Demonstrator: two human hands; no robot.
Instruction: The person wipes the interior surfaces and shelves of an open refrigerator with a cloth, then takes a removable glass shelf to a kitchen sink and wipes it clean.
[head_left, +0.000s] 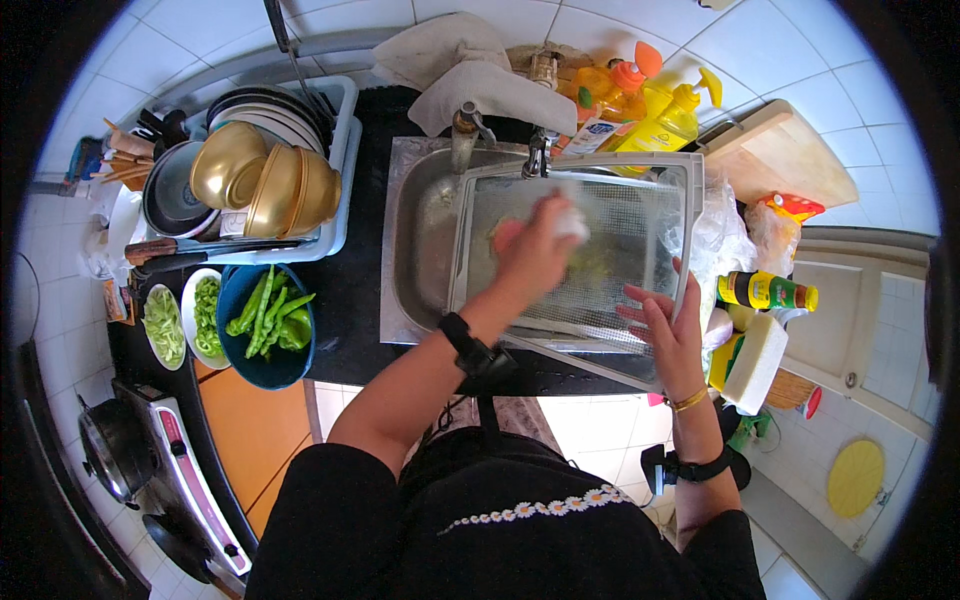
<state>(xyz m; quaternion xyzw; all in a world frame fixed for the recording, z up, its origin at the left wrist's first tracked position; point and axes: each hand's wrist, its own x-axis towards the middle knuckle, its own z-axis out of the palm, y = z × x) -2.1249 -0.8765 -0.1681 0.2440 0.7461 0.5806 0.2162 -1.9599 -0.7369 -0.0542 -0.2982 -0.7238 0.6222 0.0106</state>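
Note:
A framed glass panel (600, 300) with a fine dotted grid lies slanted across the stainless steel sink (427, 247). My left hand (536, 251), blurred by motion, is on the panel and holds a small whitish thing (574, 223), perhaps a sponge or cloth. Something pink (510, 234) shows beside its fingers; I cannot tell what it is. At the panel's right edge, my right hand (671, 330) holds the frame, its fingers spread against the glass. The metal faucet (537, 154) stands just behind the panel.
Left of the sink are a dish rack (341, 187) with golden bowls (289, 191) and a blue basin (304, 364) of green peppers (266, 315). Dish soap bottles (660, 131) stand behind. On the right are a cutting board (795, 161), a sauce bottle (765, 292) and a white sponge block (756, 364).

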